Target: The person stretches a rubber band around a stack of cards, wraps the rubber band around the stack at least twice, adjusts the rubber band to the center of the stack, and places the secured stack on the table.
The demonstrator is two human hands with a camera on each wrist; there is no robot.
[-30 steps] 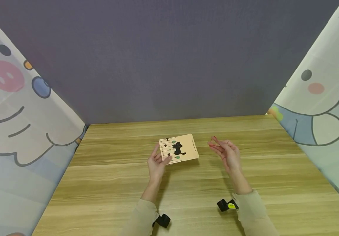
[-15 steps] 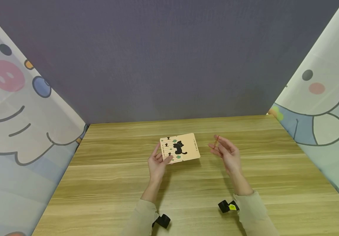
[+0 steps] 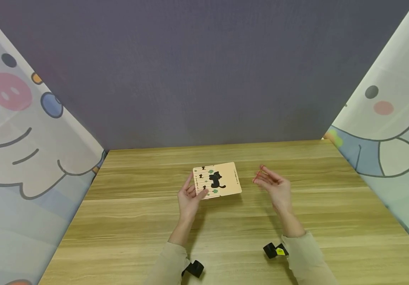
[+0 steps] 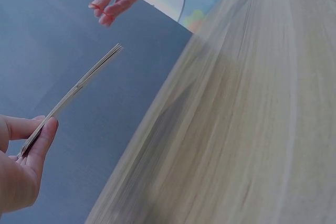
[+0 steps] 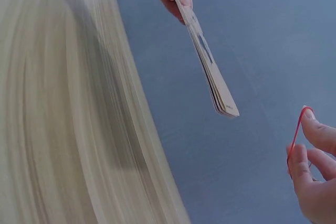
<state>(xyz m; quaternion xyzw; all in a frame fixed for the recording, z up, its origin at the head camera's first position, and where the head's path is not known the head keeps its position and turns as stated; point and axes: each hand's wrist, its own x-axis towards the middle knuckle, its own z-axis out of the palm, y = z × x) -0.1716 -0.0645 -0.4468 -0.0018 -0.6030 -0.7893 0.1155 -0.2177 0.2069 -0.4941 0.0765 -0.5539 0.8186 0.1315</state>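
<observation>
My left hand (image 3: 189, 202) grips a thin stack of cream cards (image 3: 228, 179) by its left end, thumb on top. A black cat, bows and green leaves are printed on the top face. Edge-on in the right wrist view, the stack (image 5: 210, 69) shows several layers slightly fanned at the free end. Off to the right, my right hand (image 3: 280, 193) holds a red rubber band (image 5: 295, 132) stretched between its thumb and fingertips. A gap separates the band from the cards, and both hands are raised above the table.
The wood-grain table (image 3: 147, 229) lies beneath both hands. A dark grey panel (image 3: 204, 79) stands along its back edge, with cartoon-printed sheets (image 3: 12, 166) at the sides. Black wrist cameras (image 3: 270, 250) sit at the sleeves.
The fingers of my right hand have shifted, turning the rubber band from a bent loop into a taut, narrow slanting one. The card stack has moved slightly right; my left hand keeps its grip.
</observation>
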